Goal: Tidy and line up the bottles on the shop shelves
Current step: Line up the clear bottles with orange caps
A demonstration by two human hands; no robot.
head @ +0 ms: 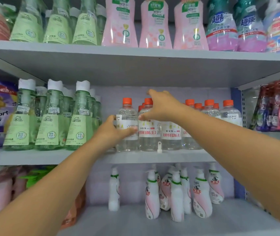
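Left hand (114, 129) gripping the end clear orange-capped bottle (127, 126) — right hand (161, 106) spread over its neighbours' caps. Green bottles (50, 116) crowding close on the left; small white clip (159, 147) at the shelf (33, 156) edge.

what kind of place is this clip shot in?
Most likely a shop aisle for household cleaning goods. Grey tiered shelves hold repeated rows of one product each: clear orange-capped bottles, green bottles and pink bottles. Small price stickers sit on the green ones.
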